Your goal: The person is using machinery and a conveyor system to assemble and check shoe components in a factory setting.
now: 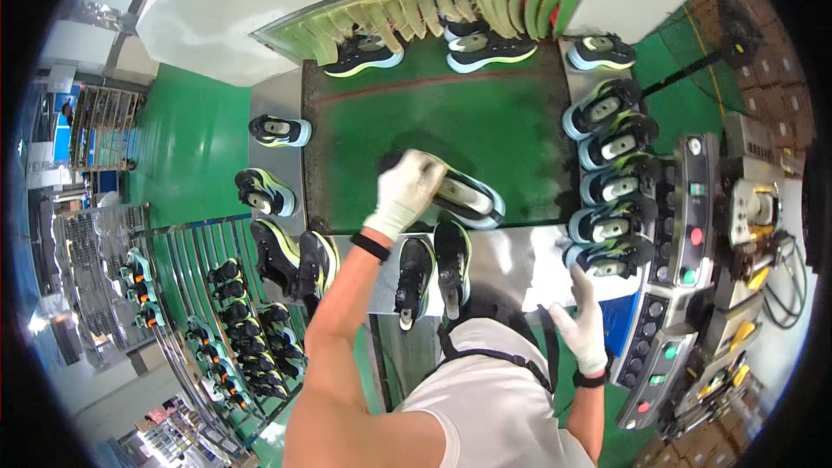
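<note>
My left hand [409, 185], in a white glove, is closed on a black sneaker [471, 198] with a pale blue and white sole edge. The sneaker lies slanted at the near end of a green conveyor belt [416, 134]; I cannot tell whether it touches the belt. My right hand [582, 322], gloved too, is open with fingers stretched up toward the nearest sneaker [609, 256] of a row on the metal ledge to the right. Between my hands, two black sneakers [435, 267] stand on the near metal ledge [507, 264].
More sneakers [276, 131] stand along the left ledge. On the far belt, several sneakers [490, 52] sit by a fringed curtain [416, 13] at a machine opening. A button panel [685, 217] is at the right. A shoe rack [247, 321] stands at the lower left.
</note>
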`<state>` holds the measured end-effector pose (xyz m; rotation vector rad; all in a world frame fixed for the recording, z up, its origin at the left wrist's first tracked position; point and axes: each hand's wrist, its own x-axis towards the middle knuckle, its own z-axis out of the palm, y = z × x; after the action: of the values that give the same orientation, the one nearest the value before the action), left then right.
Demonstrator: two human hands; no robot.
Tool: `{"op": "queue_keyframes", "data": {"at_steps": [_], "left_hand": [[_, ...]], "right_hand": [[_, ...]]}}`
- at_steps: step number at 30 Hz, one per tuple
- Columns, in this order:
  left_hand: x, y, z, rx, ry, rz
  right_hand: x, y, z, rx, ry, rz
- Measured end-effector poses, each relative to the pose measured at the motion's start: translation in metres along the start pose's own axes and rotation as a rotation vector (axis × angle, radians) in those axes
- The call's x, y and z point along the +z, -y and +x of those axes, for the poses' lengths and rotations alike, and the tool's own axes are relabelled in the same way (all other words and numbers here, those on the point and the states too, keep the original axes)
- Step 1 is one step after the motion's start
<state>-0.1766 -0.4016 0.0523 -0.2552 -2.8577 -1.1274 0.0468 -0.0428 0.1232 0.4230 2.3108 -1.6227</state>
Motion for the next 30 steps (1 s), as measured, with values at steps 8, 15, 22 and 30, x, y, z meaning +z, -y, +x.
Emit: {"op": "queue_keyframes", "data": {"at_steps": [8,15,22,30], "left_hand": [[0.092,-0.200,-0.045,0.273,0.344,-0.294],[0.125,-0.329,-0.076,0.158,0.750,-0.525],[0.171,-0.404,-0.119,0.567,0.862,-0.423],[0.174,-0.509,-0.192,1.507,0.827,-0.341]], "right_hand": [[-0.024,0.025,-0.039,-0.341,-0.249,-0.188],[-0.057,0.006,-0.143,-0.013,-0.564,0.019],[-0.088,-0.026,-0.224,0.005,-0.622,0.233],[-0.123,-0.021,-0.263,0.245,-0.693,0.182]]}}
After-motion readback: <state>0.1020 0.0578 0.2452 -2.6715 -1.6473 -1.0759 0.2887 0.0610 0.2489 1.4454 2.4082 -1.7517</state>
